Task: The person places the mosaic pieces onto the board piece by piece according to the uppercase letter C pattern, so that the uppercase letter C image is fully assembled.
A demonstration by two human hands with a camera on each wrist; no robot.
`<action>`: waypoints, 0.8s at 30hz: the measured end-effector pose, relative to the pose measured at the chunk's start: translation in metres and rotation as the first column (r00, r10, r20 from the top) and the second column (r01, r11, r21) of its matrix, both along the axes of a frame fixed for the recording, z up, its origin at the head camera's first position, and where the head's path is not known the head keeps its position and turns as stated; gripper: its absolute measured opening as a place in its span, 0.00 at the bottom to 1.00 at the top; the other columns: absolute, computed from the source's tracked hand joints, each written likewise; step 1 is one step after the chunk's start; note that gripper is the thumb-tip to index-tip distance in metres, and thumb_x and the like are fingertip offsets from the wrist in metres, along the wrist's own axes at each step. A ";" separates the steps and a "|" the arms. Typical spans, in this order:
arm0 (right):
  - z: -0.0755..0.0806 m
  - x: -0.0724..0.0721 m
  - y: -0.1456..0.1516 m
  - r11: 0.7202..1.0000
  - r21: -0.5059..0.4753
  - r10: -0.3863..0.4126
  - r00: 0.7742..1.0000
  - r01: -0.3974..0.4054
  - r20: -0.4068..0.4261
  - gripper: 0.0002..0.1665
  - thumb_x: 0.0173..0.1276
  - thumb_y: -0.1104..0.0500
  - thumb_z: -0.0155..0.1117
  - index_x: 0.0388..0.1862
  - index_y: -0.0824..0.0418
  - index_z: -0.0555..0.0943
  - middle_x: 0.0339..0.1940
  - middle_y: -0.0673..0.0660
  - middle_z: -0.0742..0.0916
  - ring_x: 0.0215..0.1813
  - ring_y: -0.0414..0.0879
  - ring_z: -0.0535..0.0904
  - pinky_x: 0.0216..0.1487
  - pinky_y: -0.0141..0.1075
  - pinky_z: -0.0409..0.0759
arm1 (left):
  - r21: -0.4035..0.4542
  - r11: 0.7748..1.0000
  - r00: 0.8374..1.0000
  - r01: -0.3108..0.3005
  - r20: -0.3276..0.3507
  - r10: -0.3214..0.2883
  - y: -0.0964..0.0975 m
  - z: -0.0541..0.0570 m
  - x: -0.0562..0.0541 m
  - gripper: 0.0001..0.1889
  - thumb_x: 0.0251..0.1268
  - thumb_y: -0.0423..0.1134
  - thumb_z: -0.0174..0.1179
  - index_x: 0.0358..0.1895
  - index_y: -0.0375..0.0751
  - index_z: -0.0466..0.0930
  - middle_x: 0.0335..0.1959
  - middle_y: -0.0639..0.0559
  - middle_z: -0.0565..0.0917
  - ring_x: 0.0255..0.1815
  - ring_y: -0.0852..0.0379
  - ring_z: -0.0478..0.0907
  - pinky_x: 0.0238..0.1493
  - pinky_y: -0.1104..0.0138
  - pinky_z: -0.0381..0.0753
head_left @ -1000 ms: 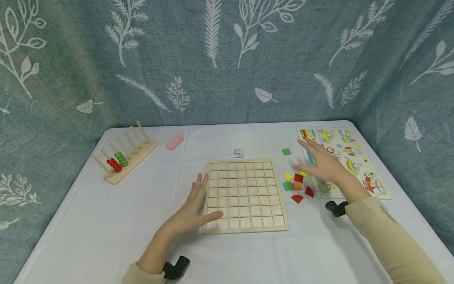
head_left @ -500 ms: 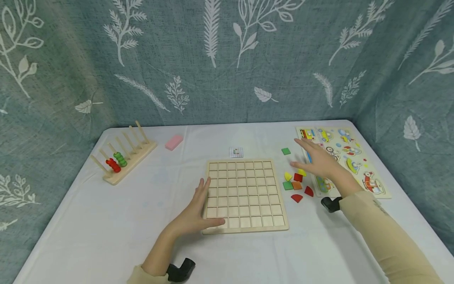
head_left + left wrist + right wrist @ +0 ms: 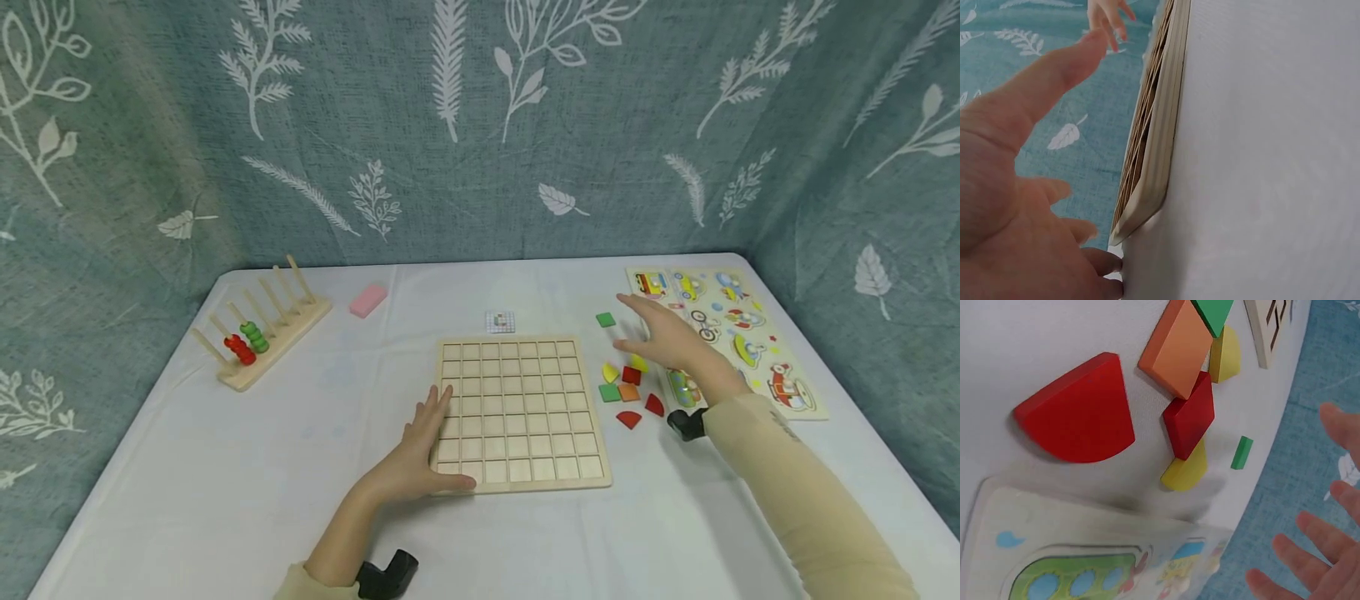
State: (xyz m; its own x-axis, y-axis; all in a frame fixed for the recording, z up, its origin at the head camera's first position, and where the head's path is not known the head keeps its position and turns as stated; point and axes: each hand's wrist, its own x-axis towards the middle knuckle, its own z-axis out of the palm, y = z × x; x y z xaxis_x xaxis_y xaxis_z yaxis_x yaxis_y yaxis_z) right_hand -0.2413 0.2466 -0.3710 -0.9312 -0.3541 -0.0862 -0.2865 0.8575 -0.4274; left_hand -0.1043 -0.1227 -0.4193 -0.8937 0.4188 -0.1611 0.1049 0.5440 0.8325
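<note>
At lower centre, the left hand (image 3: 411, 467) spreads its fingers along the left edge of the board (image 3: 527, 414), perhaps touching it. No block sits in its grid; the blocks (image 3: 628, 392) lie scattered right of centre, so the work looks unstarted, all left to do. Just above, the right hand (image 3: 670, 335) holds nothing, fingers extended.

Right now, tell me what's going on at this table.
A person has both bare hands out, each open and holding nothing. The left hand is at the left side of the wooden grid board; whether it touches, I can't tell. The right hand hovers near the left edge of the vehicle picture puzzle. Close by, a group of flat coloured blocks lies to the right of the grid board. Farther left stands a wooden peg rack with red and green beads.
</note>
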 end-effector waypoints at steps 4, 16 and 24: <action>-0.001 -0.005 -0.003 1.000 -0.007 -0.010 1.000 0.010 0.013 0.43 0.62 0.53 0.62 0.71 0.63 0.54 0.71 0.65 0.59 0.70 0.62 0.51 0.65 0.56 0.51 | -0.003 1.000 1.000 0.004 -0.009 -0.004 0.000 -0.002 0.000 0.63 0.41 0.48 0.73 0.73 0.44 0.31 0.71 0.38 0.27 0.69 0.35 0.22 0.62 0.39 0.27; -0.009 -0.021 -0.009 0.997 -0.015 -0.078 0.995 0.079 0.068 0.40 0.64 0.55 0.60 0.71 0.63 0.55 0.69 0.67 0.61 0.69 0.63 0.54 0.65 0.55 0.54 | 0.004 1.000 0.999 -0.030 -0.027 0.030 0.004 -0.005 0.000 0.64 0.37 0.46 0.74 0.73 0.40 0.34 0.71 0.36 0.29 0.69 0.35 0.23 0.62 0.39 0.26; -0.015 -0.024 -0.008 0.995 -0.017 -0.101 0.990 0.103 0.093 0.40 0.64 0.55 0.60 0.71 0.62 0.56 0.69 0.68 0.61 0.69 0.63 0.54 0.65 0.57 0.54 | -0.012 1.000 0.999 -0.029 -0.016 0.028 0.003 -0.006 0.001 0.65 0.36 0.45 0.75 0.72 0.40 0.33 0.71 0.35 0.29 0.70 0.38 0.23 0.63 0.42 0.26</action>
State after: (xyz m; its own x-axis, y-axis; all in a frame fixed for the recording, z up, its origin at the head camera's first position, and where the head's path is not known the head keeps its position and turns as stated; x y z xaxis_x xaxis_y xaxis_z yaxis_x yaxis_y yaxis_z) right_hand -0.2651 0.2388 -0.3863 -0.9511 -0.2602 -0.1667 -0.1563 0.8704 -0.4668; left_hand -0.1032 -0.1198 -0.4252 -0.9077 0.3913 -0.1515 0.1027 0.5573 0.8239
